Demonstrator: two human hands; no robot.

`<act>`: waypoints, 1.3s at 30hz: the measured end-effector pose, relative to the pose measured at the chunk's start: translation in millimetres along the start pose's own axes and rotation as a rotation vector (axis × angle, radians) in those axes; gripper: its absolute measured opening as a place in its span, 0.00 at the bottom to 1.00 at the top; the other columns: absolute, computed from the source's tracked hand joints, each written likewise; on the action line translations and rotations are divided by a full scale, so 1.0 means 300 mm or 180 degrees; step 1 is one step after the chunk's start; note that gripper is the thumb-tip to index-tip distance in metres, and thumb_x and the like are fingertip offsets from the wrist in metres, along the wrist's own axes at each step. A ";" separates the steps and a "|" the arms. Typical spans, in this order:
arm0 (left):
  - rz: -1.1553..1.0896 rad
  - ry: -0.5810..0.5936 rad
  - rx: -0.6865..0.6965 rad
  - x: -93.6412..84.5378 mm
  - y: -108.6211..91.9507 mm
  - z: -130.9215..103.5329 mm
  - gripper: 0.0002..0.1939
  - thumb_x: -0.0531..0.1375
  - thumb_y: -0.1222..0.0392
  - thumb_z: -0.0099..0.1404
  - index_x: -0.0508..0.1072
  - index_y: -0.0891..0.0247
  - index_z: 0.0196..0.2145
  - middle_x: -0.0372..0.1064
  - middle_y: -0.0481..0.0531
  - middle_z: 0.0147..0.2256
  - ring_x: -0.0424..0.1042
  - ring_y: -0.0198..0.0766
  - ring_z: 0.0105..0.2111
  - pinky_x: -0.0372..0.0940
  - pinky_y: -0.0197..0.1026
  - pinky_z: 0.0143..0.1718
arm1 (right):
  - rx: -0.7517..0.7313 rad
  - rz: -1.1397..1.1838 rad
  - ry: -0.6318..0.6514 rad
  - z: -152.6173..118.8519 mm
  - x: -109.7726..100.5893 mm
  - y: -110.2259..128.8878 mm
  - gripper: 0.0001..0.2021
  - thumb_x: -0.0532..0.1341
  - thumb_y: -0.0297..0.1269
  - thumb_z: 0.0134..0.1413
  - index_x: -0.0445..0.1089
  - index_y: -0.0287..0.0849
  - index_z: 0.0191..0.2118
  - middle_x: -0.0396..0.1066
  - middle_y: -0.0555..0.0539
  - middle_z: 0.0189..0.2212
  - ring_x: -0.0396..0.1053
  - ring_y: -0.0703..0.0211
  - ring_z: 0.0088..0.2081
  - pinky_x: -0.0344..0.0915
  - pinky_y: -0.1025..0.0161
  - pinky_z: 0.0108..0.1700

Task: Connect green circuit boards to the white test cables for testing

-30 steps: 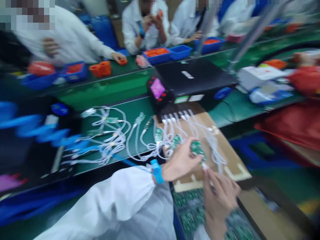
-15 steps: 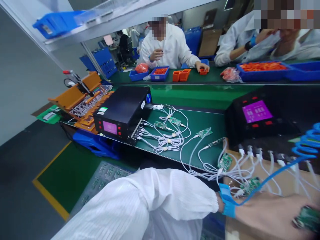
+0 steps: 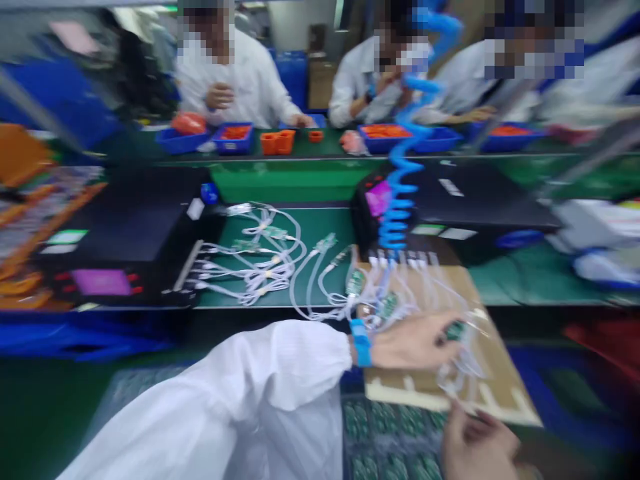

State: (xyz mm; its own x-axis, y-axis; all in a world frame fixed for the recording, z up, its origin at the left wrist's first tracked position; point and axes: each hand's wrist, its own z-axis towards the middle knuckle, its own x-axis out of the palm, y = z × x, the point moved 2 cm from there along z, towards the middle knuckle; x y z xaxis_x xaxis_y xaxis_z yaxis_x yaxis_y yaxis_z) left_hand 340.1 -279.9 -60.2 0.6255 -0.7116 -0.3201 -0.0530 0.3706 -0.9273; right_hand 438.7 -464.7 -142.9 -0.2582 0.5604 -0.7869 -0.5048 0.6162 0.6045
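Note:
My left hand (image 3: 417, 341), with a blue wrist strap (image 3: 361, 343), reaches across a cardboard sheet (image 3: 480, 360). Its fingers are closed on a small green circuit board (image 3: 455, 331). Below and to the right, my right hand (image 3: 477, 443) has its fingers pinched together on a thin white cable (image 3: 463, 380), blurred by motion. Other circuit boards (image 3: 355, 284) with white cables plugged in lie left of the cardboard. Under my left forearm is a clear tray (image 3: 377, 445) of green boards.
Black boxes with purple screens stand left (image 3: 135, 220) and right (image 3: 480, 200). A coiled blue cord (image 3: 400, 167) hangs before the right one. Bundled white cables (image 3: 265, 273) lie between them. Across the bench, people in white coats sit behind blue bins (image 3: 235, 148) of orange parts.
The view has swung to the right and is blurred. My right hand and the tray of boards have come into view. My left hand still has the circuit board.

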 end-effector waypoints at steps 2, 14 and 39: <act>-0.0227 -0.0034 -0.0085 -0.007 -0.009 0.002 0.24 0.62 0.62 0.68 0.72 0.64 0.61 0.78 0.55 0.38 0.74 0.40 0.32 0.69 0.42 0.37 | 0.0324 -0.0008 0.0045 0.002 -0.004 -0.036 0.36 0.52 0.74 0.54 0.65 0.42 0.48 0.75 0.38 0.28 0.75 0.38 0.28 0.65 0.51 0.29; -0.0822 0.0054 -0.0435 -0.001 0.017 0.024 0.21 0.62 0.50 0.70 0.73 0.61 0.57 0.67 0.47 0.33 0.67 0.36 0.31 0.64 0.39 0.33 | 0.0150 0.2635 0.0129 0.080 -0.054 0.100 0.21 0.66 0.56 0.61 0.74 0.41 0.45 0.82 0.41 0.36 0.78 0.54 0.31 0.75 0.57 0.35; -0.2618 0.0634 -0.1358 0.043 -0.006 0.014 0.28 0.65 0.37 0.67 0.73 0.65 0.50 0.70 0.48 0.34 0.75 0.32 0.28 0.73 0.39 0.38 | -0.0434 0.2650 -0.0423 0.189 -0.050 0.283 0.11 0.68 0.45 0.61 0.80 0.43 0.42 0.82 0.43 0.40 0.81 0.54 0.39 0.79 0.57 0.45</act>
State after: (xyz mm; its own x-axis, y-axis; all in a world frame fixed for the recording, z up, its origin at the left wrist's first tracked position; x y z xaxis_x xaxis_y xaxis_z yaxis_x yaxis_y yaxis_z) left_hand 351.6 -287.1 -62.0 0.4511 -0.7558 0.4747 0.0406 -0.5140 -0.8569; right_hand 446.4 -389.4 -72.8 -0.4946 0.8666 -0.0665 -0.2902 -0.0925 0.9525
